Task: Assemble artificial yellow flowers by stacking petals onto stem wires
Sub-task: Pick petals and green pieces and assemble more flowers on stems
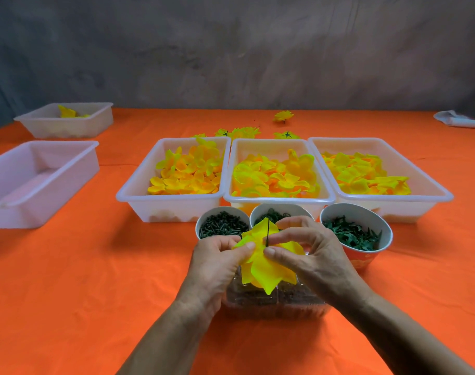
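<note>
Yellow fabric petal layers (268, 255), pinched by left hand (217, 262) and right hand (309, 253), sit threaded on the thin dark stem wire (268, 230); several finished yellow flowers (240, 132) lie behind, full trays remain.

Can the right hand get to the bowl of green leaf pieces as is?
Probably yes: the bowl sits open-topped just beside the right hand, nothing between. But that hand is pinching the yellow petals and must let go first.
</note>
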Demonstrator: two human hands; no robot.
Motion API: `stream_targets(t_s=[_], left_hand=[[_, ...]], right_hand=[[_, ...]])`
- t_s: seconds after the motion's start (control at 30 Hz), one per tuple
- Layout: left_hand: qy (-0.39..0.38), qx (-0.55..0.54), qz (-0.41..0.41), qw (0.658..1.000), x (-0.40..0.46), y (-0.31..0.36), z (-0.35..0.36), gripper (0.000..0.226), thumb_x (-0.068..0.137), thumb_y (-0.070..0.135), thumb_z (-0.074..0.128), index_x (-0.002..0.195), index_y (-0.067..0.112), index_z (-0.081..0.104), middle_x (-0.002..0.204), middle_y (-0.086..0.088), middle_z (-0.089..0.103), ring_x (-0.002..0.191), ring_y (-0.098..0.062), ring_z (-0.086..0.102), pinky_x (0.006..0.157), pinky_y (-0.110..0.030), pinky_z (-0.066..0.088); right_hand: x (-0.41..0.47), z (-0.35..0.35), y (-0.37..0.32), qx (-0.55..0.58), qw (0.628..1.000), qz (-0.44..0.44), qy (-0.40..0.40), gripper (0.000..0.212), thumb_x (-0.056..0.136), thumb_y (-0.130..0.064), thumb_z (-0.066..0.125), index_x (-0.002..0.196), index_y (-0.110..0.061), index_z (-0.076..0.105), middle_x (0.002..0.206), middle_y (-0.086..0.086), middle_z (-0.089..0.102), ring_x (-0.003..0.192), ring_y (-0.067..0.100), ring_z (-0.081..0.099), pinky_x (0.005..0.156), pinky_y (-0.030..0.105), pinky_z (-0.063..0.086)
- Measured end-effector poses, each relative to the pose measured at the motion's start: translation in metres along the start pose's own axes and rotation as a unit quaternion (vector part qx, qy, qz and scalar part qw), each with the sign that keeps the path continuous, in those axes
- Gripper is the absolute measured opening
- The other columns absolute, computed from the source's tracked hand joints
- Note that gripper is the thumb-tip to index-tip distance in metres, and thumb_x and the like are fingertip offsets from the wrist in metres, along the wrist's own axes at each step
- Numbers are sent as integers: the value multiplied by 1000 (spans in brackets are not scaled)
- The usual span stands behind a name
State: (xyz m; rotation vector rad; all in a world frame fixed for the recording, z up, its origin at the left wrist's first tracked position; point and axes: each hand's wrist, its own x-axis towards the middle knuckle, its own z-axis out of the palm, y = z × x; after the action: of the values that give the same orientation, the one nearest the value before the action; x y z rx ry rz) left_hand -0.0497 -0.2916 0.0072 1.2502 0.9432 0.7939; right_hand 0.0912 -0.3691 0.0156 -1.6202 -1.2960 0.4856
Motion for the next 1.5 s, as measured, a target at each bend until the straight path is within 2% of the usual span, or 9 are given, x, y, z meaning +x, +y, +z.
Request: stream_targets(t_s=[0.17,0.27,0.33,0.5,0.7,1.0,1.13,1.33,1.5], left_hand=[[15,46,4,999,0,-4,-2,32,79,13,73,78,-16,59,78,-10,64,55,-19,58,40,-23,41],[93,215,112,966,-1,-1,-4,34,72,19,80,57,4,53,90,3,62,78,-16,63,65,-33,47],[121,285,228,923,-4,4,-5,21,67,16,82,70,15,62,96,11,60,88,-18,61,75,-38,51],[28,319,419,849,1,2,-7,22,67,8,71,88,16,76,99,6,66,99,-14,54,77,-46,51],[44,318,419,850,-1,-5,-4,20,77,31,60,84,22,76,82,9,68,83,-9,57,71,-42,51],[31,258,418,870,1,-9,-2,30,72,46,66,76,19,76,79,10,67,80,-11,60,72,-49,50],[41,268,438,857,3,-13,-1,24,71,40,72,72,16,75,76,6,68,77,-17,62,69,-51,49],[4,262,406,876,5,-7,-2,22,70,46,63,80,28,71,74,7,64,77,-17,60,69,-46,49],[-46,192,317,928,13,-11,-2,9,64,32,74,73,30,75,79,9,64,81,-10,62,72,-27,49]], right_hand=[[-1,1,6,5,1000,-9,3,19,69,-28,80,75,-44,73,108,-16,59,113,2,49,91,23,37],[-2,3,7,3,1000,-15,12,19,68,-30,80,74,-46,72,107,-18,59,112,0,49,86,11,33],[-2,4,8,13,1000,-14,17,18,67,-31,79,73,-47,72,107,-16,60,112,2,49,86,9,33],[-3,5,8,26,1000,-8,16,20,69,-36,75,82,-50,72,117,-14,60,120,5,47,102,33,39],[-8,8,9,21,1000,-9,6,50,83,-19,70,83,-68,61,121,-27,54,127,-2,36,104,47,39],[-6,7,11,11,1000,0,8,24,63,-58,63,86,-65,62,127,-22,54,131,-3,32,109,42,34],[-6,10,13,24,1000,-1,14,22,68,-49,67,85,-64,64,125,-25,52,133,-5,28,108,44,36],[0,-1,8,115,993,34,-23,36,77,-9,76,80,-45,74,137,7,53,131,6,41,111,41,34],[11,-26,8,182,982,38,-24,21,76,0,74,76,-21,78,110,0,69,106,7,63,87,24,52]])
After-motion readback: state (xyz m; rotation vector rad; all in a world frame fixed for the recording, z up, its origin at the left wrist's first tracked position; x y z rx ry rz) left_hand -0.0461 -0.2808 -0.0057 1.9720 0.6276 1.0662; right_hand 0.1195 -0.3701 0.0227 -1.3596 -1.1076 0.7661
